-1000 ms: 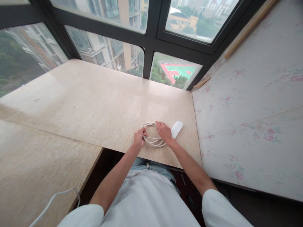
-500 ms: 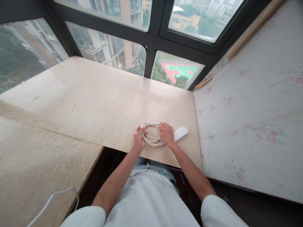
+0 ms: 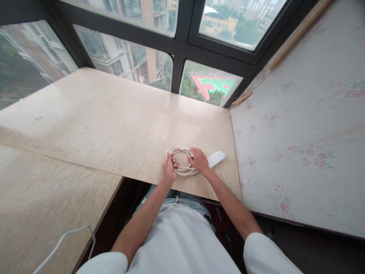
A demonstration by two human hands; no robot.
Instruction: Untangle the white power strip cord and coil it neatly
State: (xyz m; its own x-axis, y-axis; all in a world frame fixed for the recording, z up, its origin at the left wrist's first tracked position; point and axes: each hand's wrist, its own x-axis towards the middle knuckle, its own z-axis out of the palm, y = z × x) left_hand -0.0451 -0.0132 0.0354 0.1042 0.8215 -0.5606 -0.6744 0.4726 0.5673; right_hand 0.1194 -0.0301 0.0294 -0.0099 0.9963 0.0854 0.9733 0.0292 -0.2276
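Observation:
A white cable [image 3: 186, 172] lies coiled in loops on the beige stone-look counter, near its front edge. My left hand [image 3: 170, 166] is closed around the left side of the coil. On the coil's right side, my right hand [image 3: 199, 160] curls over the loops, gripping them with thumb and fingers. A white power strip [image 3: 216, 158] rests flat on the counter just beyond my right hand. Where the cable joins the strip is hidden beneath that hand.
The beige counter [image 3: 114, 121] runs left along the dark-framed windows [image 3: 182, 45]. A flower-patterned wall panel [image 3: 299, 133] borders it on the right. Another white cord [image 3: 67, 233] arches over the lower-left counter section. A dark gap opens below the front edge.
My left hand has turned slightly, its fingers curling inward at the coil. My right hand stays over the right side of the loops. The whole view has shifted a little.

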